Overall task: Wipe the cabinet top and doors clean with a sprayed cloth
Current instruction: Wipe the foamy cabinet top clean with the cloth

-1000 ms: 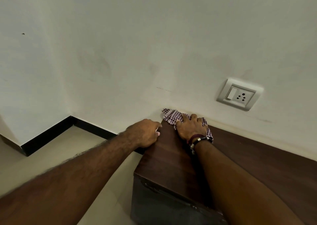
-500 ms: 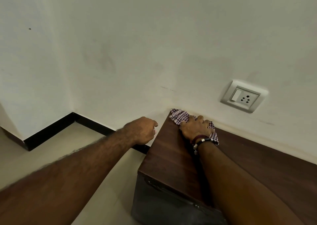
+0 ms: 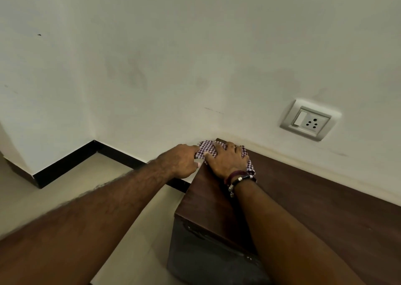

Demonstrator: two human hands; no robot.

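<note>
right hand: your right hand is lying palm down on the checked cloth, fingers spread and reaching toward the wall, thumb stretched out to the left; it is pressing the cloth flat onto the cabinet top rather than bunching it.
left hand: your left hand is sitting just left of the right one, at the left edge of the cabinet, knuckles up and fingers curled under; its far side is touching the cloth where the fabric is hanging past the corner, but you cannot tell from here whether the fingers are pinching it.
cloth: it is sitting at the far left corner of the cabinet top, against the wall, mostly covered by your right hand, with a bit showing near the wrist.
cabinet: the dark wood top is running right along the wall; its near left corner and dark front face are showing below your right forearm.
wrist: bracelets are circling your right wrist.
surroundings: a switch and socket plate is sitting on the wall, up and right of the hands; a black skirting strip is edging the pale floor to the left.
</note>
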